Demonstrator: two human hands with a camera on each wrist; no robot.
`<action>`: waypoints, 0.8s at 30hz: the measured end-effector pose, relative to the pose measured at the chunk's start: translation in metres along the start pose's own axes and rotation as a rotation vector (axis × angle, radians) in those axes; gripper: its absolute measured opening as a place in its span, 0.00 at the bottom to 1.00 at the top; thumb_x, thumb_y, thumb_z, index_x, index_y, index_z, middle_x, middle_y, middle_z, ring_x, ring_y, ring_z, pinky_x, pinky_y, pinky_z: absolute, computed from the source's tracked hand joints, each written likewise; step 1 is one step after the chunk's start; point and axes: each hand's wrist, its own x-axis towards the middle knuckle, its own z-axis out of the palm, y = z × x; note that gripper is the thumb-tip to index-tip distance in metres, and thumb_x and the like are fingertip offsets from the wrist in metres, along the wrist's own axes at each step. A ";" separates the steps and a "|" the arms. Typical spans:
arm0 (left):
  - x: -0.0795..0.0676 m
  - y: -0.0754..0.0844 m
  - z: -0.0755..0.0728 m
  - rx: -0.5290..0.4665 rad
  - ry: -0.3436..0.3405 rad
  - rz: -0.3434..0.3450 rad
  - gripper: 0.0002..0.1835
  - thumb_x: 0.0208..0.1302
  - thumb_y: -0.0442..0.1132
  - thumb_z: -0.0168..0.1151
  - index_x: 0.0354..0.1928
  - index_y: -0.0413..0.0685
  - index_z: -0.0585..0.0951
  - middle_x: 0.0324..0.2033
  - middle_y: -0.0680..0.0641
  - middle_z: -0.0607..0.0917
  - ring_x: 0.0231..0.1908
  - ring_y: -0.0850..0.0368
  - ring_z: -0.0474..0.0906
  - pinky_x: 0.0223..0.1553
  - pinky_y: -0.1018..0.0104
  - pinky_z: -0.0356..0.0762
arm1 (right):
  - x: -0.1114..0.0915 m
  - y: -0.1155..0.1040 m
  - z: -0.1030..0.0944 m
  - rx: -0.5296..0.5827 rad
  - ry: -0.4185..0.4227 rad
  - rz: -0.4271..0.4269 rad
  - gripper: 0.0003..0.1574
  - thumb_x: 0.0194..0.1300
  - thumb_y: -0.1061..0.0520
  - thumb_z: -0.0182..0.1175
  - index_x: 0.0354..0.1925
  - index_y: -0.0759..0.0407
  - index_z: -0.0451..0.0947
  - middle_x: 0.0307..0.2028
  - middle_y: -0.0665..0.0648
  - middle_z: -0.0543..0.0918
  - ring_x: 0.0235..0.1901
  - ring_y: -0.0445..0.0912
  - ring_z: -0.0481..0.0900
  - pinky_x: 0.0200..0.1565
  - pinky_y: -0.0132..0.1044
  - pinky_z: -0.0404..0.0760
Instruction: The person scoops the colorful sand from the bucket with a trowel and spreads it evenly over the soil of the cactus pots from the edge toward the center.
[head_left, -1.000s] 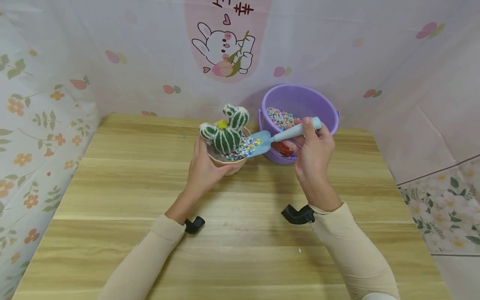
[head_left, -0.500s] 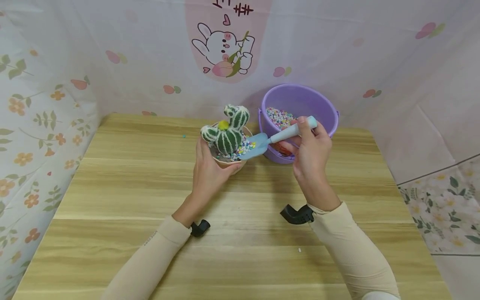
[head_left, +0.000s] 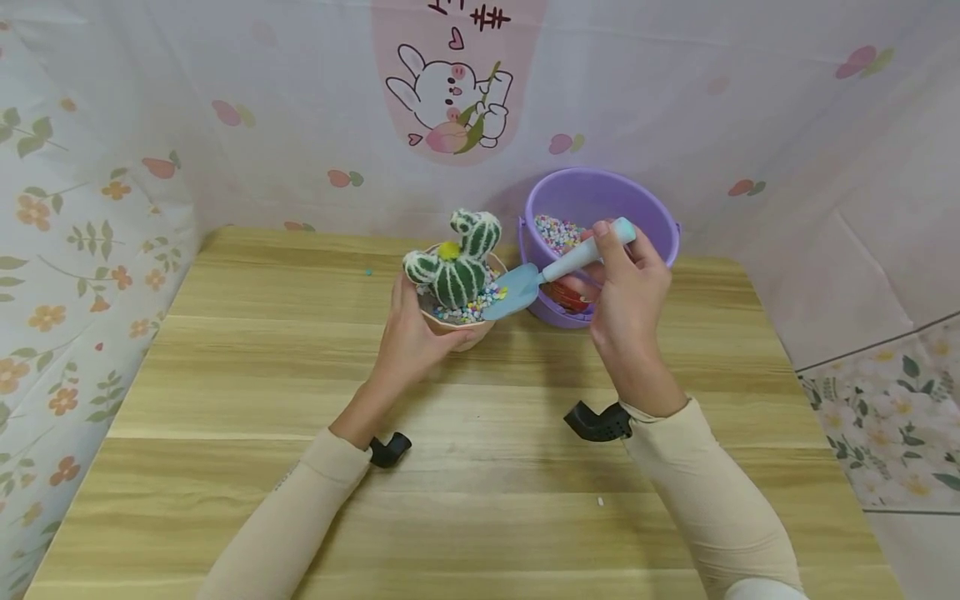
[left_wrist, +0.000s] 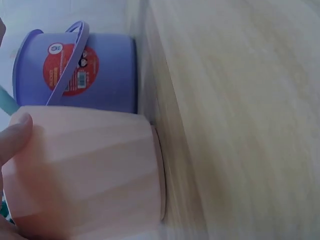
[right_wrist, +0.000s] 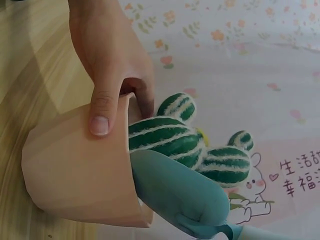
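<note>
A green cactus (head_left: 459,279) with white fuzzy ribs and a yellow flower stands in a peach flowerpot (right_wrist: 80,160). My left hand (head_left: 411,333) grips the pot's rim, thumb outside and fingers toward the inside. In my right hand (head_left: 630,300) is the pale handle of a blue trowel (head_left: 517,292). The trowel's blade tilts down over the pot's right rim, its tip among colourful pebbles (head_left: 472,310) around the cactus. A few pebbles lie on the blade near its tip. The right wrist view shows only the underside of the blade.
A purple bucket (head_left: 543,187) with more colourful pebbles (head_left: 558,233) stands right of the pot, close to the back cloth. Its handle (left_wrist: 70,70) hangs across a red label. One small white pebble (head_left: 600,502) lies on the wooden table (head_left: 480,467).
Pebbles have slid off the trowel into the pot, leaving fewer on the blade. The trowel's handle has tipped up slightly. Both hands keep their holds.
</note>
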 end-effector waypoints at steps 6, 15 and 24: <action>-0.002 0.004 0.004 0.017 0.044 -0.017 0.67 0.41 0.51 0.82 0.76 0.48 0.45 0.73 0.40 0.53 0.70 0.46 0.56 0.67 0.47 0.61 | 0.002 -0.004 0.003 0.013 0.014 0.025 0.16 0.55 0.57 0.73 0.37 0.65 0.81 0.32 0.62 0.84 0.23 0.49 0.86 0.21 0.42 0.83; -0.005 0.007 0.012 0.057 0.122 -0.028 0.67 0.40 0.54 0.81 0.76 0.48 0.46 0.70 0.41 0.57 0.65 0.45 0.64 0.62 0.47 0.69 | 0.004 -0.011 0.001 -0.020 -0.009 -0.002 0.19 0.54 0.55 0.73 0.39 0.66 0.80 0.33 0.61 0.83 0.23 0.49 0.85 0.20 0.41 0.82; -0.005 0.007 0.014 0.046 0.142 0.012 0.66 0.40 0.54 0.81 0.75 0.49 0.47 0.70 0.41 0.57 0.66 0.46 0.63 0.63 0.48 0.68 | 0.007 -0.020 -0.004 0.025 0.000 -0.013 0.21 0.54 0.55 0.74 0.40 0.67 0.80 0.33 0.62 0.84 0.22 0.51 0.85 0.20 0.42 0.82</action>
